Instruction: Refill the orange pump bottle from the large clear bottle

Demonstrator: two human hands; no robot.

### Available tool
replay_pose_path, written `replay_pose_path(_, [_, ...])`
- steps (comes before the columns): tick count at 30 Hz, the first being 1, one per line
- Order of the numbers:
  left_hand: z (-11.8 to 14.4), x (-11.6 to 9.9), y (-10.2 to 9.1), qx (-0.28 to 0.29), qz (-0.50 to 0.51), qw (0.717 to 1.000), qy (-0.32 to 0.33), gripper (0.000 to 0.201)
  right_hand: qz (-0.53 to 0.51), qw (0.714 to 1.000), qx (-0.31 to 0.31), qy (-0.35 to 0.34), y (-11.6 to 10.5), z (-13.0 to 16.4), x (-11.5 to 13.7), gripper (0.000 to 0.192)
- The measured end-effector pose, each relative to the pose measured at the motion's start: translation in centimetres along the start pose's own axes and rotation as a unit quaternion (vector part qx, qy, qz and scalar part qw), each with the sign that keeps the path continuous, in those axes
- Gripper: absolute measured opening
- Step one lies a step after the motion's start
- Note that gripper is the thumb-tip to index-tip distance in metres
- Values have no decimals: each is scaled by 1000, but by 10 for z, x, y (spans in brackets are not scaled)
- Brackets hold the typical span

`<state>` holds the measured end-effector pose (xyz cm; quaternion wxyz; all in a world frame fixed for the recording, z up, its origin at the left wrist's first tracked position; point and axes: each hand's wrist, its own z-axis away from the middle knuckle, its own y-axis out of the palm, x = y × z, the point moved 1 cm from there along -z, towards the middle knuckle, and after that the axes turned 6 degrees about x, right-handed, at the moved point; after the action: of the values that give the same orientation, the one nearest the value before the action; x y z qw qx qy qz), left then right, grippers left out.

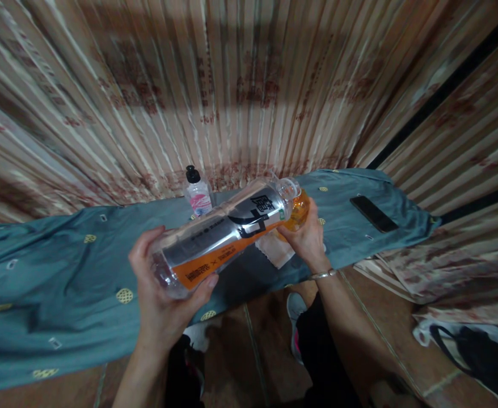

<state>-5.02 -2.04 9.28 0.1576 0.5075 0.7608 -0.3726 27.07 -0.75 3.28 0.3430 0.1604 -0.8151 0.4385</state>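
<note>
My left hand (159, 283) is wrapped round the base of a large clear plastic bottle (227, 232) with a silver and orange label. The bottle lies tilted in the air, its uncapped neck up and to the right. My right hand (306, 235) is closed round a see-through orange container (300, 208) just behind and beside the bottle's mouth. Whether the two touch cannot be made out, and the container's shape is partly hidden. Under the bottle's neck end, a white tissue (277, 249) lies on the cloth.
A small clear bottle with a black cap (198, 195) stands behind the large bottle. To the right, a black phone (374, 214) lies on the teal cloth (62, 272) covering the narrow table. Pleated curtains (232, 85) hang behind. A black and white bag (470, 345) rests at lower right.
</note>
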Motion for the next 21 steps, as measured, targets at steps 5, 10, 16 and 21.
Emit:
replay_pose_path(5, [1, -3, -1, 0, -1, 1000, -6, 94, -1, 1000, -8, -5, 1, 1, 0, 96])
replay_pose_path(10, [0, -3, -1, -3, 8, 1000, -15, 93, -2, 1000, -9, -6, 3, 1, -1, 97])
replay_pose_path(16, [0, 1, -1, -9, 3, 1000, -18, 97, 2, 1000, -14, 2, 2, 2, 2, 100])
replay_pose_path(21, [-1, -3, -2, -10, 1, 1000, -18, 91, 2, 1000, -11, 4, 2, 2, 3, 100])
